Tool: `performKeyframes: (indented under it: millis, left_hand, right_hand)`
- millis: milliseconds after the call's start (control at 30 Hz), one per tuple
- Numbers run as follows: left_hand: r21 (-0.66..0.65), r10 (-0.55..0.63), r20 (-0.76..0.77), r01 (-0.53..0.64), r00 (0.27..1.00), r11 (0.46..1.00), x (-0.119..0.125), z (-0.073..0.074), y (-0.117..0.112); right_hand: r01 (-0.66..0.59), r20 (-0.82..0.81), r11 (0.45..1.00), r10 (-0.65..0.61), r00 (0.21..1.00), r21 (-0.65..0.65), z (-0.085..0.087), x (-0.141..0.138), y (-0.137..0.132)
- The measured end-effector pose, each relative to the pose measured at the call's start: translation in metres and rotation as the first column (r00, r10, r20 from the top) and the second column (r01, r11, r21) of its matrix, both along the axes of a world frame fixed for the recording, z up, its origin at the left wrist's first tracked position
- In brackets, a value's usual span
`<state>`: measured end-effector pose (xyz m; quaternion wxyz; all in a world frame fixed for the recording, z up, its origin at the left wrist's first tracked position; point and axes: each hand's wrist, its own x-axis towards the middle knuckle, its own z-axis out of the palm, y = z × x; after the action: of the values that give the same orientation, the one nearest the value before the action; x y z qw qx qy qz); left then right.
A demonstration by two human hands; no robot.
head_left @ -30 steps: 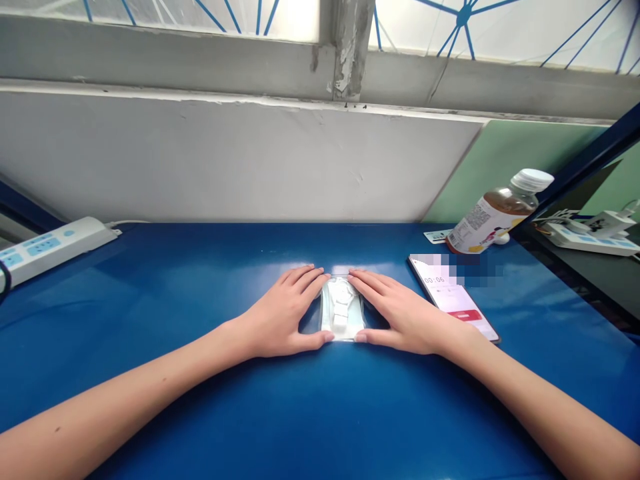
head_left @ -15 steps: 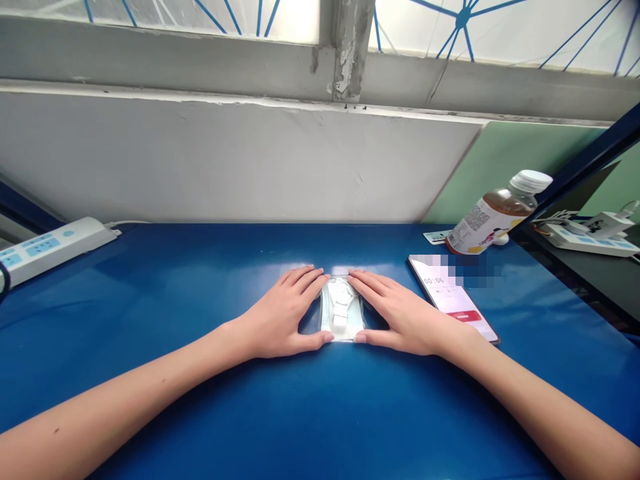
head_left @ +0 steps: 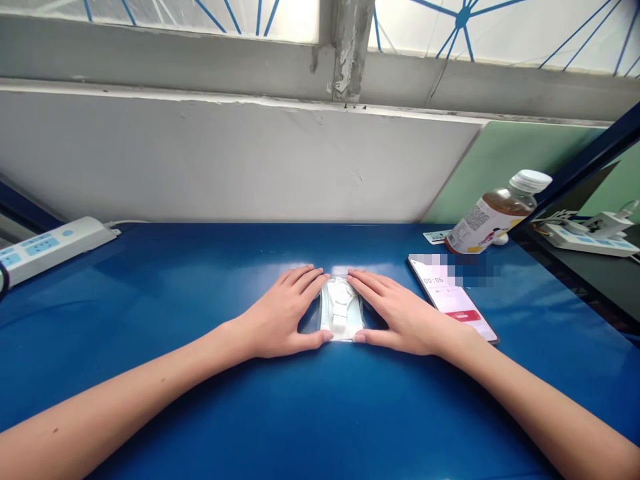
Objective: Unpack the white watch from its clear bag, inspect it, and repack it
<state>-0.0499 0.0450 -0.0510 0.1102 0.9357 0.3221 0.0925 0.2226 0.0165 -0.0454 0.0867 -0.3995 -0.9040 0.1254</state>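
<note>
A small clear plastic packet with a white part inside lies flat on the blue table. My left hand rests palm down on the packet's left side, fingers stretched out and thumb along its near edge. On the packet's right side my right hand lies the same way, fingers flat, thumb at the near edge. Both hands touch the packet's edges and neither grips it.
A phone with a lit timer screen lies just right of my right hand. Behind it a capped bottle of brown drink leans by the wall. A white power strip sits at far left, another power strip at far right.
</note>
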Motion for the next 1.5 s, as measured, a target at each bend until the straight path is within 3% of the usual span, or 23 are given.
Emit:
performKeyframes:
  millis: [1500]
  left_hand:
    - [0.002,0.004,-0.002,-0.004,1.0,1.0,-0.0003,0.0005,-0.0004]
  right_hand:
    - [-0.002,0.03,1.0,0.002,1.0,0.012,0.0013,-0.0013,-0.0009]
